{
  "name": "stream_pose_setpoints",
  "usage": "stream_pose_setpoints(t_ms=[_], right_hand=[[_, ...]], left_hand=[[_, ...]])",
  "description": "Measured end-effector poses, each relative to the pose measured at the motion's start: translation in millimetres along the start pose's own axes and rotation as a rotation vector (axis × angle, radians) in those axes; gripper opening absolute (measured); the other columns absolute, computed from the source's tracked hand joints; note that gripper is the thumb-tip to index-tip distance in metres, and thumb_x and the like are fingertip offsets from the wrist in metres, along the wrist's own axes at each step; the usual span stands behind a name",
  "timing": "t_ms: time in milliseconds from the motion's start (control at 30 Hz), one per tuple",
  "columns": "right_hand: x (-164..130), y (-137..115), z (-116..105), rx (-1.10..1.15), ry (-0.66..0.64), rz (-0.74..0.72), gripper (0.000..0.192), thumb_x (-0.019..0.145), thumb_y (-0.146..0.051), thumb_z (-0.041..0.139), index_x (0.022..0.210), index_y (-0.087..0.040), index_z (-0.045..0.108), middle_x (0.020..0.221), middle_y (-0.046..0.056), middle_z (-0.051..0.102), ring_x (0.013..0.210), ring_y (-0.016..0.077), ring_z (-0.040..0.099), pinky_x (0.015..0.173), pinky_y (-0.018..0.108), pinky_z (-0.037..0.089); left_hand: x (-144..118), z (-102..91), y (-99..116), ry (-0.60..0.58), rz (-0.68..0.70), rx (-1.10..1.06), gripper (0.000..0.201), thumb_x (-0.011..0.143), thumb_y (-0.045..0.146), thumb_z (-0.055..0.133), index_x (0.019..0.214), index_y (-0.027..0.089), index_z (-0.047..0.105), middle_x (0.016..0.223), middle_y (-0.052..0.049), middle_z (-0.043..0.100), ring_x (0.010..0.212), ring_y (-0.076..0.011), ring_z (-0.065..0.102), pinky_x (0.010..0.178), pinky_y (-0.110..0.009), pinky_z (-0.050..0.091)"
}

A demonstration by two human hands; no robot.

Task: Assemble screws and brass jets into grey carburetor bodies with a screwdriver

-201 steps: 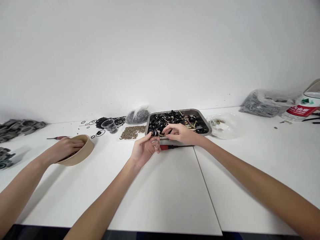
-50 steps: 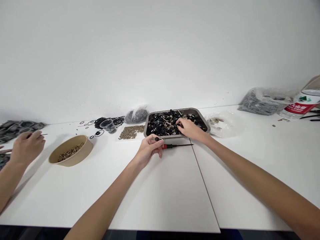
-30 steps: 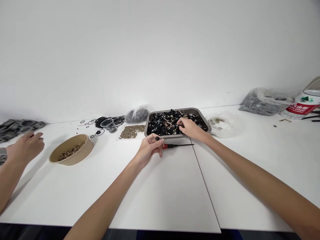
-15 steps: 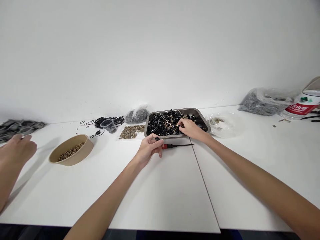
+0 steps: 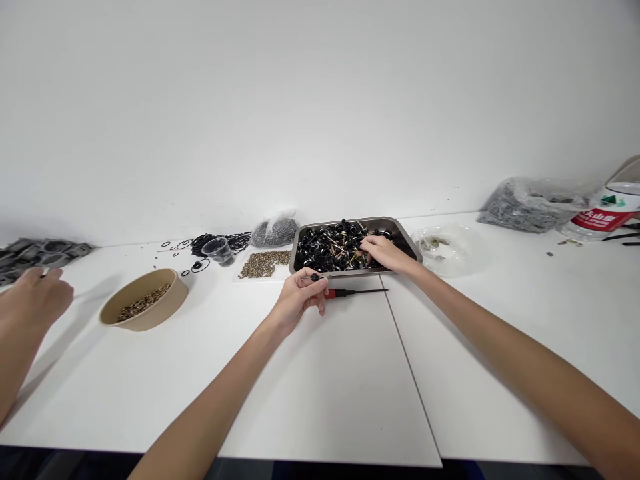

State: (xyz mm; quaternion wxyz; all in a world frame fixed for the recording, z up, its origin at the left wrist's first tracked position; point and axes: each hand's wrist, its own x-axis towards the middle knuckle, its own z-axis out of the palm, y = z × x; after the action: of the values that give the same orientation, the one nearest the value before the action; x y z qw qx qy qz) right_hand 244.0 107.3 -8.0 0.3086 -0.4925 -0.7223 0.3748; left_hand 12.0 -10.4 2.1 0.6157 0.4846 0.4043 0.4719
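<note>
My left hand [image 5: 301,298] is closed on a small black part [image 5: 315,277] with a thin metal pin, just in front of the metal tray. A screwdriver [image 5: 350,292] with a red and black handle lies by that hand's fingers, its handle partly hidden behind them. My right hand [image 5: 383,252] reaches over the right side of the metal tray [image 5: 406,241], fingertips bent together among the black parts [image 5: 320,247]. Whatever those fingertips touch is too small and covered to make out. Gold-coloured pins lie mixed in with the black parts.
Another person's hand [image 5: 43,293] is at the left, near grey parts [image 5: 65,249]. Around lie a tan bowl [image 5: 175,298] of brass pieces, a plastic cup [image 5: 218,251], black rings [image 5: 200,243], small brass pieces [image 5: 263,263], plastic bags [image 5: 525,203] and a bottle [image 5: 595,217].
My right hand has shifted slightly to the right within the tray. My left hand stays in place with the black part. The view has moved very slightly.
</note>
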Motion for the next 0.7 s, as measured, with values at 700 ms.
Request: stream_pose_setpoints(t_ms=[700], right_hand=[[0.8,-0.1,-1.7,0.268,-0.037,0.053,0.012,0.084,-0.022,0.05,0.074,-0.016,0.054,0.087,0.007,0.068,0.065,0.0129,0.057,0.063,0.024,0.045]], left_hand=[[0.8,-1.0,-2.0,-0.003,-0.001,0.0,0.035,0.073,0.036,0.078,0.081,0.016,0.05,0.066,0.0,0.061,0.045,-0.0126,0.055,0.044,-0.028,0.048]])
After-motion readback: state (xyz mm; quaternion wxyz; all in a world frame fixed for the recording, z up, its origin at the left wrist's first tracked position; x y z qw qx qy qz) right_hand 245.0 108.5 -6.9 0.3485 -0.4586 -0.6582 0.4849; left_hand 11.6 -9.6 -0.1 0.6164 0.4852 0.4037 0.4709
